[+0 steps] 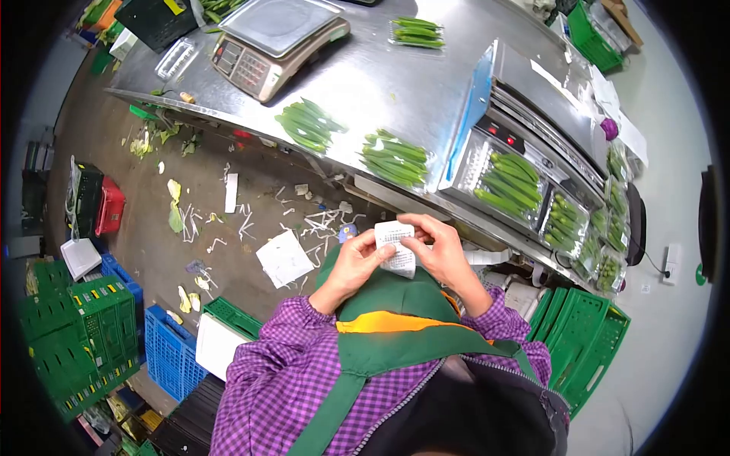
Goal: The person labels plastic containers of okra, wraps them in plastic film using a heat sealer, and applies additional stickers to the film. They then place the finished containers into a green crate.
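Observation:
A small white strip of paper with printed lines (396, 258) is pinched in front of my apron between both hands. My left hand (354, 263) closes on its left edge with thumb and fingers. From the other side, my right hand (441, 251) grips the right edge, thumb pressed near the middle. Just beyond, at the front of the steel table (365, 91), lie two packs of long green pods, probably okra: one pack (395, 158) nearest my hands and another pack (309, 125) further left.
A scale (277, 42) stands at the table's back left. On the right, a wrapping machine (547, 114) with red displays holds a tray of green pods (509, 182). Green crates (582, 342) stack beside me. Paper and leaf scraps litter the floor (152, 235).

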Motion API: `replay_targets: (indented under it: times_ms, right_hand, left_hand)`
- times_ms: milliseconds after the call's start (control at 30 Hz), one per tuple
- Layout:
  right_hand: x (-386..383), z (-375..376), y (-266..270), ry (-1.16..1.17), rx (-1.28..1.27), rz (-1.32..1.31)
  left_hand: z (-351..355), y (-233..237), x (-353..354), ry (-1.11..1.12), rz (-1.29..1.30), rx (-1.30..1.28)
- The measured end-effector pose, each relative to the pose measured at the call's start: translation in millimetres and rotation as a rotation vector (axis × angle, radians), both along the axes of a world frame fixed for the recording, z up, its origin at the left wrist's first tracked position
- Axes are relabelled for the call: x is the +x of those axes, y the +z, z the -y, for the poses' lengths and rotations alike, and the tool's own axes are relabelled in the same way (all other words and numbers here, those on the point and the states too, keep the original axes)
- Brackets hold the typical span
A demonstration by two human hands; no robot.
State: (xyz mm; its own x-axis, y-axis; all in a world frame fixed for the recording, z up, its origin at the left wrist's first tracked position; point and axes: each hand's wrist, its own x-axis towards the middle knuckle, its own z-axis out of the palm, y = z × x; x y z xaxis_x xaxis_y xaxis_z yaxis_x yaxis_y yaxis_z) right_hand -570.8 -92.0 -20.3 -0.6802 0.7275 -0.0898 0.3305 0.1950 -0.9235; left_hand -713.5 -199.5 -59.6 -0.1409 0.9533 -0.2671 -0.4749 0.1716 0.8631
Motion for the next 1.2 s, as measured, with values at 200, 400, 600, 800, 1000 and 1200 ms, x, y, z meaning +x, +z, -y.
replay_targets:
  times_ms: [200,400,600,800,1000,1200]
  right_hand:
    - [-28.0,7.9,3.0,0.151,-0.002,0.132]
    - [-74.2,-4.8,-9.8,-0.238,-0.249,-0.208]
    - [-188.4,-66.6,-39.0,-0.437,-0.714,-0.271]
    - [-258.1,-102.6,-84.9,-0.421,-0.635,-0.135]
    - [-250.1,-99.0,-93.5,-0.1,0.319,0.232]
    - [-221.8,-92.5,-89.7,0.213,0.751,0.341]
  left_hand:
    - [-26.9,-7.3,-38.8,-0.011,0.669,-0.342]
    - [-24.0,-45.9,-79.6,0.403,0.609,-0.351]
    - [4.7,-37.5,-114.3,0.063,0.922,-0.447]
    - [26.6,-29.9,-115.6,-0.239,0.981,-0.201]
    - [43.8,-27.1,-130.7,-0.421,0.526,-0.253]
    - [20.8,-23.2,-112.6,-0.077,0.32,-0.375]
